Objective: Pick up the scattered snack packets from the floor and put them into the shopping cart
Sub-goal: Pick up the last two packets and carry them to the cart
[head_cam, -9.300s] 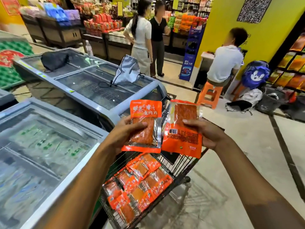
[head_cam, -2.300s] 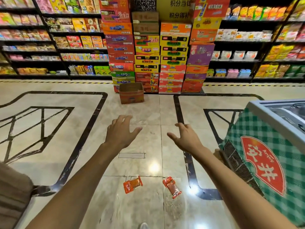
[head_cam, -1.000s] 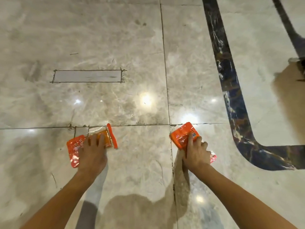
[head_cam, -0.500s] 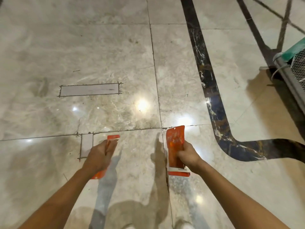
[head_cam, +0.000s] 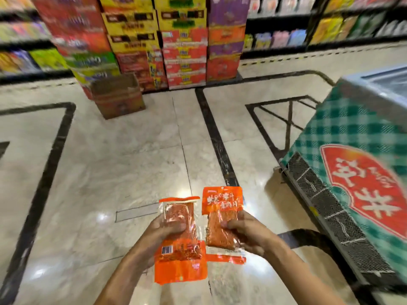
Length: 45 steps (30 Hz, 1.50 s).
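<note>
Two orange snack packets are held up side by side above the marble floor, low in the middle of the head view. My left hand [head_cam: 154, 236] grips the left packet [head_cam: 180, 258], whose back with a barcode faces me. My right hand [head_cam: 248, 233] grips the right packet [head_cam: 222, 205], printed front towards me, upright. The two packets nearly touch along their inner edges. No shopping cart is in view.
A chest freezer [head_cam: 352, 164] with a green checked side and a red logo stands close on the right. Ahead, a cardboard box [head_cam: 119, 95] sits on the floor before a stack of colourful cartons [head_cam: 176, 40]. Stocked shelves [head_cam: 308, 36] line the back.
Both hands have lifted the packets off the floor and brought them together in front of me. The view has swung up from the floor to the aisle.
</note>
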Each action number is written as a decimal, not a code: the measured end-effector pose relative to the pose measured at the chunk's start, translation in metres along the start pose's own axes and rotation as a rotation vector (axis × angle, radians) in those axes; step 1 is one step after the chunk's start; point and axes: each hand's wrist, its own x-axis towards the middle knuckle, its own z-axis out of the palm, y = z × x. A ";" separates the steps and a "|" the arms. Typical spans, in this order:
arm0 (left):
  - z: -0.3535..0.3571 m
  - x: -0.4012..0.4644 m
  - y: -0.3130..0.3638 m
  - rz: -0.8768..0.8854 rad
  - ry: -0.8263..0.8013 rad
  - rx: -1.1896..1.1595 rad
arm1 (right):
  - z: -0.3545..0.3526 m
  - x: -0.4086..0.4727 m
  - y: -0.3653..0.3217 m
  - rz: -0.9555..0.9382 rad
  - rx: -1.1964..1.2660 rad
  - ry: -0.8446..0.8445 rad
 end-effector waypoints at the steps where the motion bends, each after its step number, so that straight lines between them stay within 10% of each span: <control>1: 0.021 -0.027 0.042 0.028 -0.022 0.044 | 0.014 -0.031 -0.039 -0.018 -0.041 -0.015; 10: 0.141 -0.216 0.258 0.217 -0.180 0.212 | 0.058 -0.249 -0.205 -0.282 0.064 0.004; 20: 0.222 -0.278 0.343 0.326 -0.498 0.339 | 0.052 -0.407 -0.241 -0.569 0.104 0.265; 35: 0.492 -0.354 0.255 0.304 -1.004 0.550 | -0.059 -0.663 -0.130 -0.900 0.401 0.680; 45: 0.722 -0.458 0.070 0.232 -1.356 0.698 | -0.120 -0.882 0.041 -0.999 0.567 1.097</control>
